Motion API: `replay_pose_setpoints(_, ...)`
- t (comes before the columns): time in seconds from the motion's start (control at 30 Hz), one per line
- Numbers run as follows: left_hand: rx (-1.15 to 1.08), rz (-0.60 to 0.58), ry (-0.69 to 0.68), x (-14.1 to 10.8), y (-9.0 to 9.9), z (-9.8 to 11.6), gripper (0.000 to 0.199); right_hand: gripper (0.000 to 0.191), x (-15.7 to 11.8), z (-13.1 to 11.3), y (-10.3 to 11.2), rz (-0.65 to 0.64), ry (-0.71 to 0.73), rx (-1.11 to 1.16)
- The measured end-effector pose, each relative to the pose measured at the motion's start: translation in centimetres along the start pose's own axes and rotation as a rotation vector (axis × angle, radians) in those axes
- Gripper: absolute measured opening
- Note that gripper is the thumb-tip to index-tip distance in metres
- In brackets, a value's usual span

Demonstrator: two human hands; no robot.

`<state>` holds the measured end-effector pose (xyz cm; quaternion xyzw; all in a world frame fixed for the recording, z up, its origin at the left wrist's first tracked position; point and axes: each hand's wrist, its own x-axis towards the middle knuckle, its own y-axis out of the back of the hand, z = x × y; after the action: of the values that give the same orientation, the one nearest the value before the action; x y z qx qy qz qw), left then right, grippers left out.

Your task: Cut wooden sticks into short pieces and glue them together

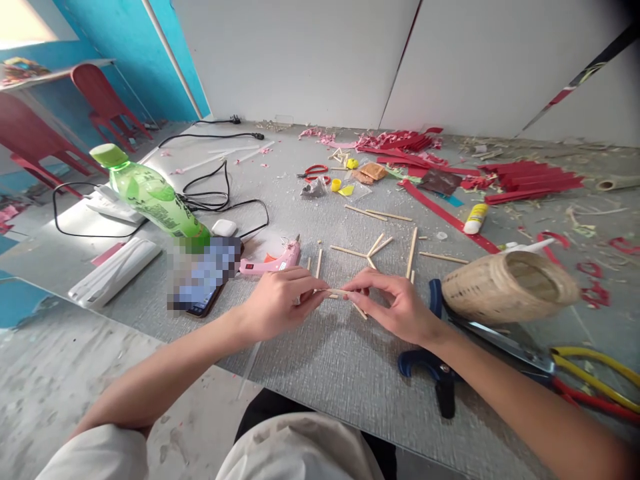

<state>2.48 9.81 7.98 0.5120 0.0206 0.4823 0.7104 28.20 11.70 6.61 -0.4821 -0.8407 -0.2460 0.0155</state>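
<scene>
Pale wood shows between our fingertips in the head view: a thin, straight wooden stick [336, 291], held nearer to us than the pink plastic glue gun [270, 261] and to its right. Our left hand [285, 300] is pinched narrow on the stick's left part, thumb against fingers; our right hand [393, 303] is pinched just as narrow on its right part. Fingers cover both ends, so we cannot tell its full length.

To handle it well, we should keep the 2 pinches level and light, since so thin a stick would probably snap if bent. Showing more of each end would let us judge its length and straightness. We'd also keep our knuckles clear of the forked cluster of short, pale wooden sticks [381, 247], which lies right of the glue gun, and of the longer, pale wooden stick [412, 252] farther right.

Left of the glue gun lies a dark-cased phone with a lit screen [207, 280]; beyond that, farther left, is a green plastic bottle with a light-green cap [155, 197].
</scene>
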Motion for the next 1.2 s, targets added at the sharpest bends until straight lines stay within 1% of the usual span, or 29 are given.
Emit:
replay_pose_setpoints(0.17, -0.196, 0.001, 0.068, 0.1, 0.2, 0.4, 0.016, 0.019, -0.1, 0.4, 0.1, -0.004, -0.031, 0.058)
replay_pose_setpoints(0.3, -0.281, 0.001, 0.113, 0.2, 0.1, 0.6, 0.016, 0.019, -0.1, 0.4, 0.2, -0.016, -0.08, 0.135)
replay_pose_setpoints(0.53, -0.272, 0.016, 0.089, -0.1, -0.4, 0.6, 0.018, 0.016, -0.1, 0.2, 0.4, -0.072, -0.145, 0.249)
replay_pose_setpoints(0.83, -0.267, -0.017, 0.079, -0.3, -0.6, 0.7, 0.021, 0.02, 0.1, 0.1, 0.2, -0.08, -0.171, 0.189)
replay_pose_setpoints(0.93, -0.243, -0.025, 0.067, -0.4, -0.8, 0.8, 0.023, 0.024, 0.1, 0.0, 0.2, -0.089, -0.22, 0.175)
replay_pose_setpoints(1.03, -0.238, -0.033, 0.077, -0.3, -1.0, 0.9, 0.024, 0.028, 0.2, 0.0, 0.2, -0.125, -0.271, 0.202)
replay_pose_setpoints(1.13, -0.3, -0.046, 0.129, -0.1, -0.8, 1.2, 0.023, 0.029, 0.1, 0.0, 0.3, -0.157, -0.26, 0.225)
replay_pose_setpoints(1.2, -0.397, -0.062, 0.23, 0.1, -0.6, 1.4, 0.023, 0.03, 0.0, 0.1, 0.3, -0.154, -0.227, 0.246)
